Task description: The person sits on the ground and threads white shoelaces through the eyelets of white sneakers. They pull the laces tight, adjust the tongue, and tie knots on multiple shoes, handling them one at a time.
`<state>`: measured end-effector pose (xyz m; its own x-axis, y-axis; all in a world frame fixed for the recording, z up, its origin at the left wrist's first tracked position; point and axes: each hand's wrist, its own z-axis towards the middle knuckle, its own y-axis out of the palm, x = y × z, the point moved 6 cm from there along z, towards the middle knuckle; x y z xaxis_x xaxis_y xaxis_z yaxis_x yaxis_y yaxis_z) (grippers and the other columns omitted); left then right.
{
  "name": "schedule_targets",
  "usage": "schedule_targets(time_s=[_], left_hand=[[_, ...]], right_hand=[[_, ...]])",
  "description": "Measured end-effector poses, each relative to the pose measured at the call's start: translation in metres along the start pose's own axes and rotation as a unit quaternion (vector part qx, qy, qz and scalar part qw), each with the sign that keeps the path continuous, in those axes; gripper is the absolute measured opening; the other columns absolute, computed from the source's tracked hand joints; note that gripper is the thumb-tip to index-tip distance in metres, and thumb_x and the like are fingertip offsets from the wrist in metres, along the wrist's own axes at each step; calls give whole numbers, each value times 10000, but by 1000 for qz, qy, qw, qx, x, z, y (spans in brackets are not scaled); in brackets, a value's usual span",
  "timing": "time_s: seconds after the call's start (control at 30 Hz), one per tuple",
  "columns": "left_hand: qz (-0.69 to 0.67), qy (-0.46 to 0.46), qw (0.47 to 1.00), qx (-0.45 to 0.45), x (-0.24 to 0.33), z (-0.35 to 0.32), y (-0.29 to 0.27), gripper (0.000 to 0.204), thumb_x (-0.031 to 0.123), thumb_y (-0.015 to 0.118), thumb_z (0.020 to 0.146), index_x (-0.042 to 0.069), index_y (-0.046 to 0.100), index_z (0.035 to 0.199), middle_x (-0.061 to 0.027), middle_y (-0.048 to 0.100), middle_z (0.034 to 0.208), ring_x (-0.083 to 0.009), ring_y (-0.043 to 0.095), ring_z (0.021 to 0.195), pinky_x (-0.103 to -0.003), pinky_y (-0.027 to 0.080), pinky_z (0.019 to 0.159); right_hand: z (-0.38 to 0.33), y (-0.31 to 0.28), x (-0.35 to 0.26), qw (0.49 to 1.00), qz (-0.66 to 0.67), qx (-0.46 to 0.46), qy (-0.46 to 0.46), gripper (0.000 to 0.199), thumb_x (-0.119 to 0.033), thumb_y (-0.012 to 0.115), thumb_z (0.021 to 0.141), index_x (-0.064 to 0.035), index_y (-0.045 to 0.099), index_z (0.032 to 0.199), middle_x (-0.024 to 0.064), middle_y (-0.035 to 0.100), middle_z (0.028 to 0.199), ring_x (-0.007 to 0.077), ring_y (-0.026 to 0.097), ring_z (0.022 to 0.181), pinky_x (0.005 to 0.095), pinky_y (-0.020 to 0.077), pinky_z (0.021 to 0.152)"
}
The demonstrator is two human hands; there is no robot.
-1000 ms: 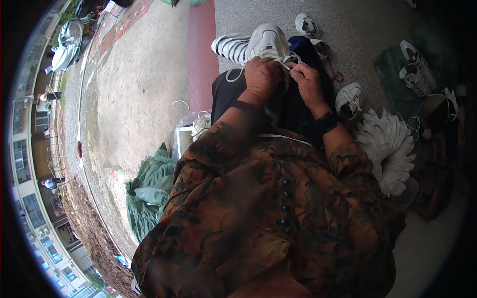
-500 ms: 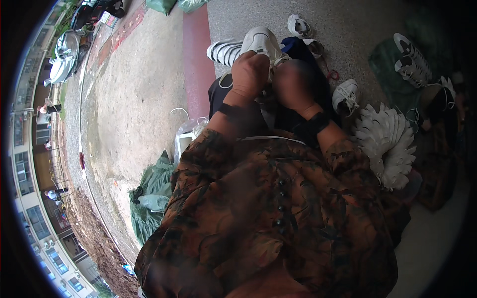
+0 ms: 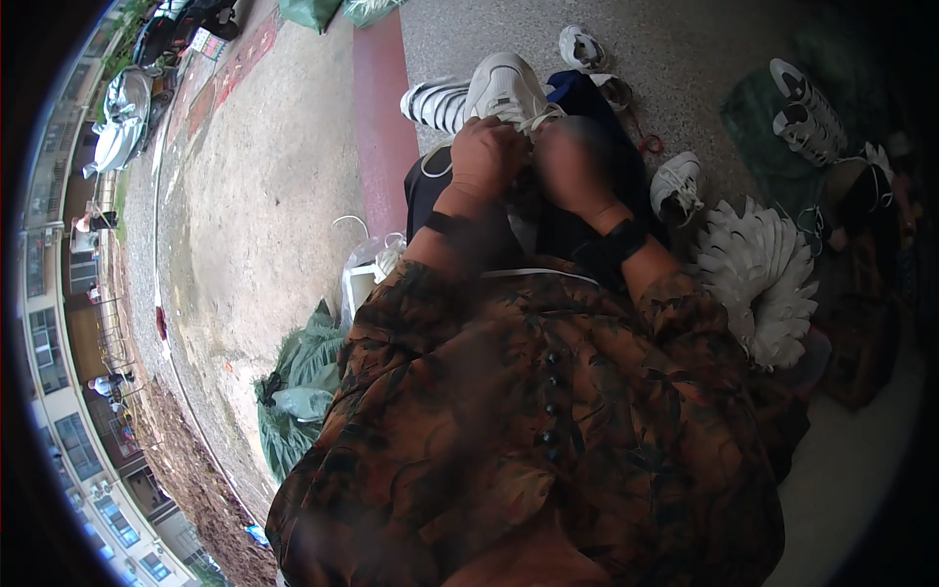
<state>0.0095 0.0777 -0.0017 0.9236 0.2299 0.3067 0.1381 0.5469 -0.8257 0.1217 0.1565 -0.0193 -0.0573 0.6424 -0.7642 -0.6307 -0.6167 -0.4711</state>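
A white sneaker (image 3: 504,83) sits over my lap, toe pointing away, with loose white laces about its opening. Curled fingers of my left hand (image 3: 486,157) grip the sneaker's near, upper edge by the laces. Close beside it, my right hand (image 3: 577,176) is at the right side of the opening; a blurred patch hides its fingers, so its hold cannot be made out. One white shoelace (image 3: 437,161) loops out left of my left hand. Just left of the sneaker lies a row of stacked white strap-like shoe pieces (image 3: 433,105).
More white shoes lie to the right, including one sneaker (image 3: 677,186) near my knee and another (image 3: 582,49) farther off. A fanned ring of white shoe pieces (image 3: 758,279) lies at my right. Green sacking (image 3: 303,391) and a clear plastic bag (image 3: 357,284) are at my left.
The sneaker and both hands have shifted very slightly left in the picture, along with the surroundings. My left hand's fingers have bunched a little closer to the laces.
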Motion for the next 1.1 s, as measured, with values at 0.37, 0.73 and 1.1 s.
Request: schedule_targets(time_s=[0.37, 0.73, 1.1], left_hand=[[29, -14, 998, 46, 11, -1, 6, 38, 194, 635, 646, 157, 633, 641, -20, 558, 641, -253, 550, 661, -393, 419, 592], [109, 70, 988, -79, 25, 13, -30, 47, 195, 616, 647, 152, 625, 630, -11, 583, 687, -237, 561, 768, -394, 391, 681], [192, -177, 953, -154, -102, -111, -127, 56, 139, 654, 691, 110, 621, 656, -44, 612, 739, -260, 580, 788, -403, 414, 672]], right_hand=[[-2, -1, 0, 999, 18, -28, 16, 111, -37, 594, 725, 27, 520, 674, 280, 546, 1116, 414, 552, 976, 416, 468, 810], [-3, 10, -12, 993, -114, -40, 1, 117, 54, 473, 739, 65, 570, 804, 276, 519, 1164, 400, 547, 990, 426, 454, 847], [-36, -101, 48, 986, -123, 114, 6, 72, 46, 529, 742, 32, 480, 690, 190, 638, 960, 270, 572, 632, 334, 425, 582]])
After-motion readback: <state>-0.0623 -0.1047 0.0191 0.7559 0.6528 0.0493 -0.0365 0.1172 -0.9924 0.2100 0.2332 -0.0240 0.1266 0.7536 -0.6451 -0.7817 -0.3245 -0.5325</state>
